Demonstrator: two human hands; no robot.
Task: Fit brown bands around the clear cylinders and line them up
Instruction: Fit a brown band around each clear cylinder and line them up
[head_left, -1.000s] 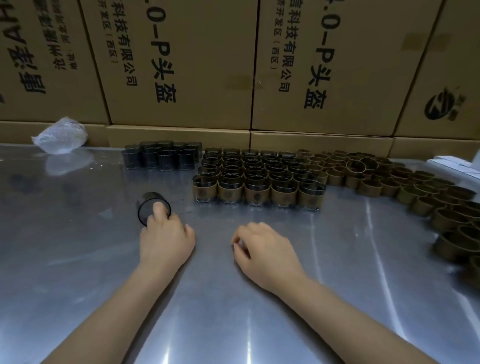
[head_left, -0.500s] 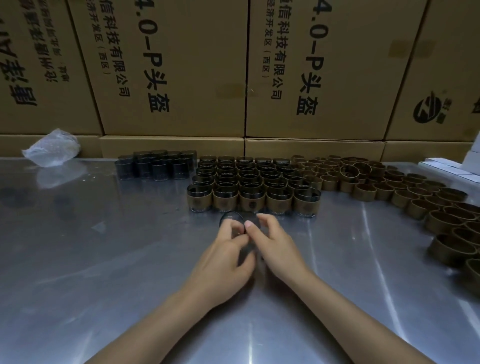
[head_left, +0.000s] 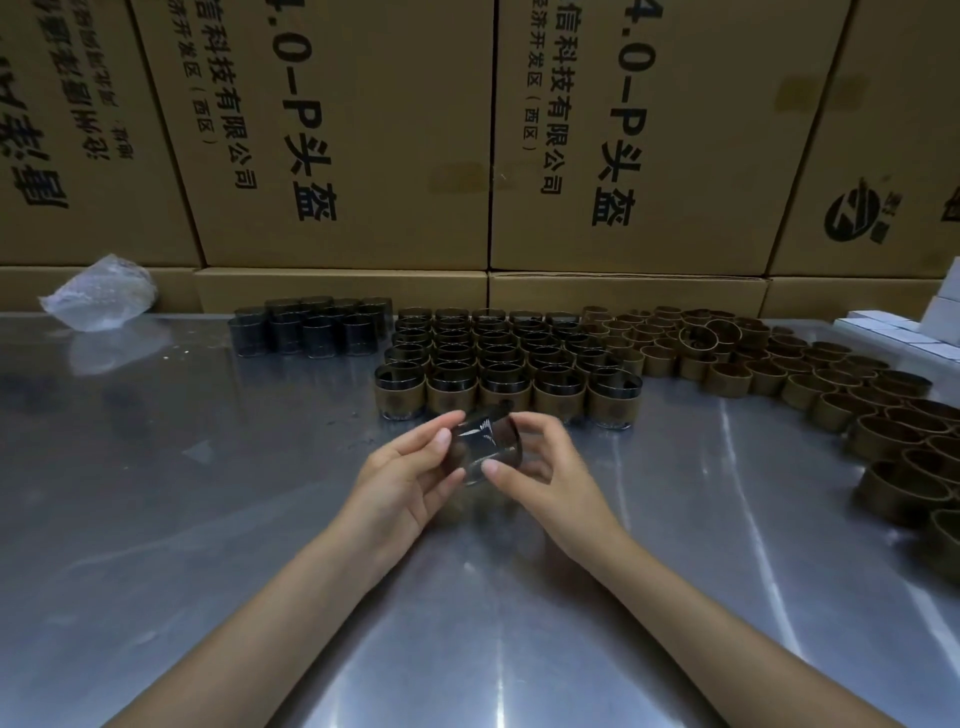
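A clear cylinder (head_left: 484, 441) is held just above the metal table (head_left: 208, 519), tilted on its side, between both hands. My left hand (head_left: 405, 475) grips its left rim with thumb and fingers. My right hand (head_left: 540, 467) pinches its right side. No band shows on it. Behind it stand rows of banded cylinders (head_left: 506, 364), lined up in a block. Bare clear cylinders (head_left: 311, 327) cluster at the back left. Loose brown bands (head_left: 810, 384) spread across the right side of the table.
Stacked cardboard boxes (head_left: 363, 145) wall off the back of the table. A crumpled clear plastic bag (head_left: 101, 293) lies at the back left. White boxes (head_left: 914, 332) sit at the far right edge.
My left hand picked a clear cylinder off the table at the left and brought it to the centre. My right hand joined it, and both now hold the cylinder raised.
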